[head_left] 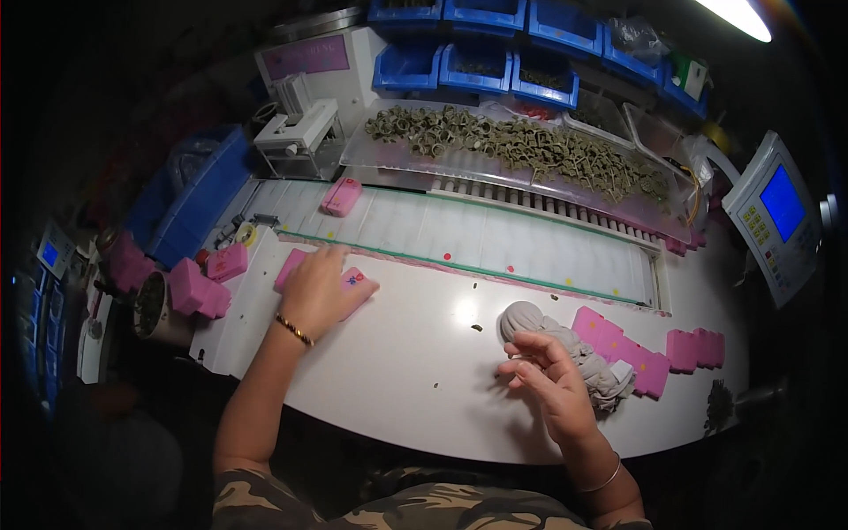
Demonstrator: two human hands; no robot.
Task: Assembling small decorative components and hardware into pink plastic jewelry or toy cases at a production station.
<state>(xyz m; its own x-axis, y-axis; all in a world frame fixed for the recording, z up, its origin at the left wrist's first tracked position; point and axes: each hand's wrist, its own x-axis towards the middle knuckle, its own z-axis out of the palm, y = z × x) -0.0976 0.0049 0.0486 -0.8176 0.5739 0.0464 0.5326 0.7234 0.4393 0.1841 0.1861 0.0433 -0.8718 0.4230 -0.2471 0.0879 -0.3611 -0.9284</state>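
My left hand (314, 287) lies over pink block-shaped packets at the near edge of the glass-covered strip. Its thumb and fingers are on either side of one pink packet (355, 281) with red and blue marks. Another pink packet (288, 270) shows left of the hand; the palm hides the part between. My right hand (555, 384) is held above the white tabletop (415, 353), fingers loosely bent and apart from the thumb, with nothing plainly in them. Close behind it lies a bundled pale grey cloth (526, 320).
A pink packet (341, 196) rests on the glass strip (424, 221). More pink packets (618, 349) lie right of the cloth. Dried green pieces (530, 146) fill a clear tray behind, beneath blue bins (477, 66). A keypad display (777, 212) stands at right, a white machine (300, 128) at left.
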